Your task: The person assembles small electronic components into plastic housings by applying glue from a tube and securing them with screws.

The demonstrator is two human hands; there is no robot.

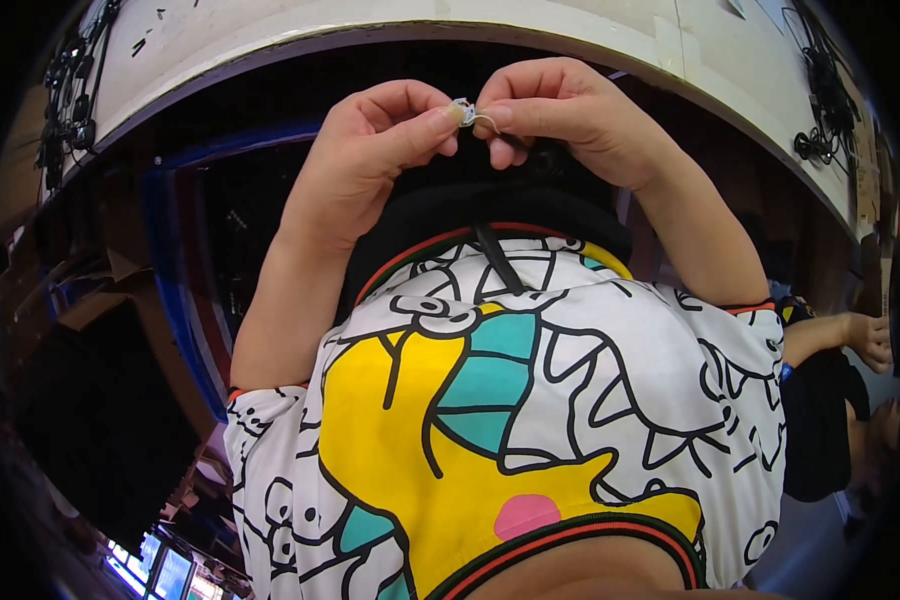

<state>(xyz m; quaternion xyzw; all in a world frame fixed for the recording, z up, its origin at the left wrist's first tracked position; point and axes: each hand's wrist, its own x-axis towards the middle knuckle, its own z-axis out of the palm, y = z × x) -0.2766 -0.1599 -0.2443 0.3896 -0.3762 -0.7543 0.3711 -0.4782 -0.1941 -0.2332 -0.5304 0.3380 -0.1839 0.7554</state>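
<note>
Above my lap, close to the table's near edge, both hands meet at a tiny whitish part [466, 112] with a little red on it. My left hand [385, 135] pinches this part between thumb and forefinger. From it a thin pale wire [487, 119] curves towards the right, where the thumb and forefinger of my right hand [565, 105] are closed on it. The fingertips cover much of the part, so its exact kind cannot be made out.
The white table [610, 35] spans the far side. Black cables [75, 95] lie at its left end, and another dark cable bundle [820, 130] at its right. A person's hand [868, 340] shows at the right. At lower left is a lit screen [170, 575].
</note>
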